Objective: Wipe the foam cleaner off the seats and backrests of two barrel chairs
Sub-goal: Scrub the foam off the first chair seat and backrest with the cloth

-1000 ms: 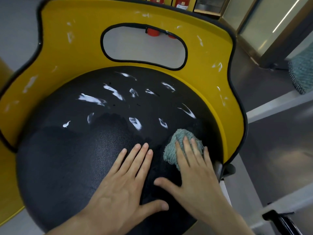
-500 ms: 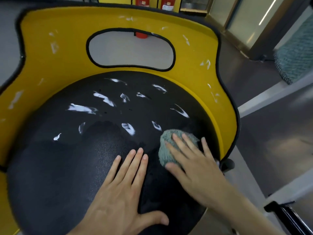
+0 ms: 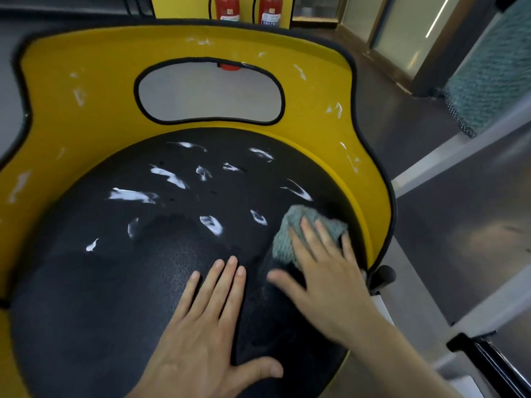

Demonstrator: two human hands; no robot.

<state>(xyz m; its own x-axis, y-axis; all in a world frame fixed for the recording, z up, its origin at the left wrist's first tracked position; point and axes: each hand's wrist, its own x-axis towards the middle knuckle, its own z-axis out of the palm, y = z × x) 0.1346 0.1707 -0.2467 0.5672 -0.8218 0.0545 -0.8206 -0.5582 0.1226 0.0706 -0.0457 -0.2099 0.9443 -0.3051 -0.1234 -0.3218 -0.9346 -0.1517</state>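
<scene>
The left grip (image 3: pixel 201 334) lay flat, fingers straight, on the black seat (image 3: pixel 100 297). Just right of it, the right grip (image 3: pixel 324 271) pressed a teal cloth (image 3: pixel 284 239) under straight fingers. White foam streaks (image 3: pixel 132 194) lay beyond both grips, with more on the yellow backrest (image 3: pixel 86 116).

No text can be read: the pale labels (image 3: pixel 271 20) on the two red fire extinguishers (image 3: pixel 227 4) at the top edge carry print too small and blurred to make out.
</scene>
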